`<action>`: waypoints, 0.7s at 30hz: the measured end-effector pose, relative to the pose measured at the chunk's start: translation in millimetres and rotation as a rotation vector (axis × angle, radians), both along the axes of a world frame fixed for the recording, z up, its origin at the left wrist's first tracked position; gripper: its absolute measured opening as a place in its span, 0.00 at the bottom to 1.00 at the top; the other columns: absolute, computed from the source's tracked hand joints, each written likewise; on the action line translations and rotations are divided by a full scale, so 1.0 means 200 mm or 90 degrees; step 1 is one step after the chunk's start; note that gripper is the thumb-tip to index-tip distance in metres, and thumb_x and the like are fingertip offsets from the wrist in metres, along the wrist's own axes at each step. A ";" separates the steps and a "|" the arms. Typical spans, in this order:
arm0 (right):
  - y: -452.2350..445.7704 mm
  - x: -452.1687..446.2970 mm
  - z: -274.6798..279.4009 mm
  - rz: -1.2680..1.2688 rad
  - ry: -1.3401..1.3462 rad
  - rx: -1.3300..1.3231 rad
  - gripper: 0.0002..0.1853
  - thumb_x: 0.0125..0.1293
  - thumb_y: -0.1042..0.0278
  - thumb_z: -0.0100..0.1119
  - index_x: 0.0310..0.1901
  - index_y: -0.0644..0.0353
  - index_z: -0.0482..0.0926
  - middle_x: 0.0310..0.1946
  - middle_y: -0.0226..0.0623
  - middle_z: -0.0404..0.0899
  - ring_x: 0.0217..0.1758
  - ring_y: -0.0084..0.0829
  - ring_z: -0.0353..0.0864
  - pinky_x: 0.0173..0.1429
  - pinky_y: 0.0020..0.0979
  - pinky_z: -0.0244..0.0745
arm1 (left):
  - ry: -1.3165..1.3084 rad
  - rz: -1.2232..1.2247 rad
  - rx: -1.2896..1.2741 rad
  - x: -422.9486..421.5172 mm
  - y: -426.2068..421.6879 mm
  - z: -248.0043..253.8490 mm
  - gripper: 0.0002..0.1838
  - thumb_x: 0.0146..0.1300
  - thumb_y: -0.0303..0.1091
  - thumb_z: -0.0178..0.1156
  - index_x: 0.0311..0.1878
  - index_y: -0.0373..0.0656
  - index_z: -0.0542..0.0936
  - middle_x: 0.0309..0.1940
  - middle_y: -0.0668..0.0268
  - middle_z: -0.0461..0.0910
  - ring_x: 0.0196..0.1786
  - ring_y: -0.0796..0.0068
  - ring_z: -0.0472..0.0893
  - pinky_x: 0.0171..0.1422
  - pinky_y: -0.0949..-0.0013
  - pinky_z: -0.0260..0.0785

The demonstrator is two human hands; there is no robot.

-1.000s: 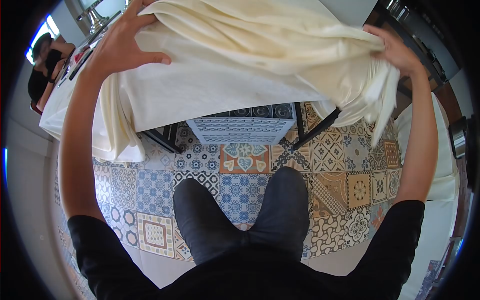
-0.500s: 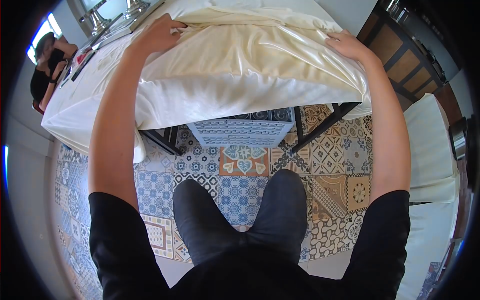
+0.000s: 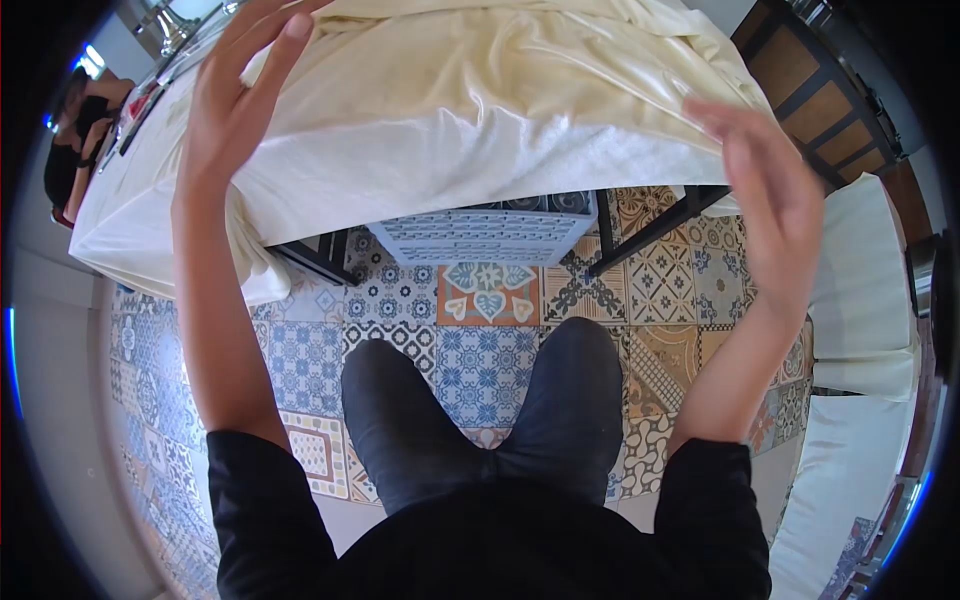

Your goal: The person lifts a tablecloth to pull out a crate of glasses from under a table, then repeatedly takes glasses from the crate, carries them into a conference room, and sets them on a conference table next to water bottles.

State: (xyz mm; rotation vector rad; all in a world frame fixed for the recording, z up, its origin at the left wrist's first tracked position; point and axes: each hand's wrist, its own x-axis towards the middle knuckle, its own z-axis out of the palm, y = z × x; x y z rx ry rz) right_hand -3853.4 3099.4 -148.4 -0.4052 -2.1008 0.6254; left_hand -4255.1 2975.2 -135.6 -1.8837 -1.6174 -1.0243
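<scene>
A cream satin tablecloth [image 3: 480,75] lies wrinkled over the table, its pale front edge hanging above the floor. My left hand [image 3: 235,100] is raised over the cloth's left part, fingers stretched out and thumb apart, holding nothing. At the cloth's right front corner, my right hand [image 3: 765,185] is lifted with its fingers extended and slightly blurred. Nothing shows in its grip. Whether either hand brushes the fabric, I cannot tell.
Below the table stands a grey-blue plastic crate [image 3: 485,237] between black metal legs [image 3: 660,230]. Silver stands [image 3: 175,30] are at the back left, near a seated person [image 3: 75,150]. White-covered seats [image 3: 860,290] line the right side, beside a dark wood-panelled cabinet [image 3: 810,95].
Both hands have let go of the cloth. My left hand has moved left and opened out; my right has come down toward me, to the right corner.
</scene>
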 end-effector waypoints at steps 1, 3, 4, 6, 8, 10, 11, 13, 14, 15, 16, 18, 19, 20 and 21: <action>-0.04 0.07 -0.05 0.098 -0.073 -0.119 0.17 0.81 0.63 0.57 0.59 0.68 0.83 0.53 0.42 0.88 0.61 0.31 0.85 0.69 0.35 0.74 | 0.021 0.013 0.039 0.04 -0.05 -0.05 0.19 0.79 0.43 0.56 0.63 0.47 0.87 0.61 0.60 0.84 0.68 0.61 0.79 0.74 0.59 0.66; -0.06 0.18 -0.20 0.280 -0.220 -0.332 0.18 0.81 0.63 0.57 0.60 0.70 0.81 0.53 0.45 0.87 0.59 0.34 0.85 0.67 0.36 0.75 | 0.070 0.037 0.119 0.15 -0.16 -0.16 0.16 0.72 0.40 0.63 0.58 0.51 0.90 0.52 0.59 0.87 0.60 0.61 0.82 0.66 0.58 0.71; -0.05 0.20 -0.28 0.366 -0.297 -0.425 0.19 0.81 0.61 0.57 0.60 0.70 0.81 0.52 0.45 0.88 0.57 0.33 0.86 0.65 0.35 0.77 | 0.080 0.030 0.157 0.20 -0.22 -0.28 0.15 0.68 0.38 0.64 0.55 0.50 0.91 0.47 0.60 0.85 0.55 0.61 0.82 0.61 0.58 0.71; 0.02 0.24 -0.49 0.394 -0.460 -0.557 0.18 0.82 0.60 0.57 0.58 0.70 0.81 0.51 0.44 0.88 0.55 0.32 0.87 0.62 0.35 0.79 | 0.120 -0.023 0.174 0.27 -0.32 -0.58 0.13 0.59 0.34 0.66 0.47 0.47 0.90 0.41 0.62 0.83 0.45 0.62 0.81 0.53 0.57 0.70; 0.11 0.28 -0.76 0.358 -0.517 -0.673 0.17 0.83 0.60 0.56 0.56 0.68 0.82 0.49 0.41 0.87 0.52 0.30 0.87 0.58 0.34 0.82 | 0.143 -0.118 0.093 0.31 -0.34 -0.84 0.09 0.58 0.30 0.66 0.42 0.44 0.89 0.38 0.62 0.81 0.38 0.62 0.81 0.46 0.58 0.71; 0.23 0.29 -1.06 0.265 -0.466 -0.772 0.17 0.83 0.59 0.55 0.54 0.66 0.82 0.46 0.37 0.87 0.49 0.28 0.86 0.55 0.32 0.83 | 0.013 -0.141 -0.038 0.28 -0.33 -1.15 0.05 0.61 0.26 0.65 0.39 0.43 0.87 0.36 0.62 0.80 0.36 0.65 0.81 0.40 0.62 0.72; 0.27 0.29 -1.17 0.214 -0.442 -0.786 0.16 0.84 0.58 0.54 0.54 0.65 0.82 0.46 0.36 0.86 0.47 0.28 0.86 0.54 0.32 0.84 | -0.109 -0.114 -0.108 0.23 -0.34 -1.35 0.04 0.61 0.24 0.65 0.38 0.43 0.86 0.34 0.64 0.79 0.36 0.68 0.81 0.38 0.65 0.72; 0.35 0.28 -1.37 0.117 -0.397 -0.804 0.16 0.85 0.58 0.51 0.54 0.62 0.81 0.44 0.34 0.85 0.44 0.28 0.86 0.51 0.32 0.85 | -0.371 -0.015 -0.153 0.13 -0.34 -1.65 0.06 0.62 0.29 0.67 0.42 0.44 0.86 0.37 0.66 0.81 0.36 0.71 0.80 0.39 0.66 0.72; 0.39 0.28 -1.50 0.078 -0.328 -0.841 0.18 0.85 0.54 0.51 0.56 0.62 0.81 0.46 0.34 0.84 0.45 0.29 0.85 0.52 0.33 0.85 | -0.501 0.035 -0.174 0.06 -0.33 -1.79 0.07 0.63 0.32 0.68 0.44 0.44 0.86 0.38 0.66 0.82 0.35 0.72 0.80 0.39 0.66 0.72; 0.45 0.27 -1.64 0.039 -0.256 -0.875 0.20 0.85 0.51 0.51 0.58 0.61 0.80 0.47 0.34 0.83 0.46 0.30 0.85 0.54 0.35 0.84 | -0.676 0.086 -0.153 -0.07 -0.31 -1.97 0.13 0.67 0.39 0.65 0.49 0.44 0.84 0.41 0.64 0.83 0.39 0.71 0.81 0.42 0.65 0.73; 0.51 0.25 -1.75 0.000 -0.183 -0.904 0.22 0.84 0.48 0.51 0.60 0.60 0.79 0.48 0.34 0.83 0.46 0.31 0.84 0.55 0.36 0.84 | -0.849 0.137 -0.127 -0.22 -0.28 -2.14 0.18 0.71 0.46 0.62 0.55 0.43 0.82 0.43 0.63 0.84 0.42 0.69 0.82 0.44 0.64 0.74; 0.63 0.20 -1.94 -0.098 -0.127 -0.896 0.30 0.83 0.40 0.48 0.68 0.61 0.73 0.59 0.41 0.78 0.56 0.37 0.83 0.57 0.41 0.84 | -1.043 0.189 -0.127 -0.33 -0.19 -2.24 0.29 0.75 0.57 0.55 0.66 0.43 0.75 0.53 0.59 0.82 0.51 0.65 0.82 0.52 0.59 0.75; 0.68 0.18 -2.00 -0.145 -0.103 -0.892 0.34 0.82 0.36 0.47 0.72 0.61 0.70 0.65 0.45 0.76 0.61 0.40 0.82 0.58 0.43 0.83 | -1.066 0.190 -0.153 -0.34 -0.17 -2.25 0.34 0.76 0.61 0.52 0.71 0.44 0.71 0.60 0.58 0.80 0.57 0.63 0.81 0.57 0.55 0.74; 0.73 0.13 -2.02 -0.182 -0.040 -0.908 0.38 0.81 0.34 0.46 0.75 0.61 0.66 0.68 0.47 0.73 0.65 0.44 0.79 0.61 0.47 0.81 | -1.089 0.192 -0.178 -0.35 -0.15 -2.27 0.38 0.76 0.65 0.48 0.77 0.46 0.66 0.67 0.56 0.77 0.63 0.61 0.79 0.62 0.51 0.73; 0.76 0.08 -2.03 -0.218 0.024 -0.920 0.41 0.80 0.31 0.46 0.78 0.60 0.62 0.71 0.49 0.70 0.69 0.47 0.75 0.65 0.50 0.79 | -1.084 0.168 -0.204 -0.37 -0.12 -2.32 0.40 0.76 0.67 0.48 0.79 0.47 0.63 0.71 0.56 0.72 0.68 0.59 0.75 0.65 0.48 0.70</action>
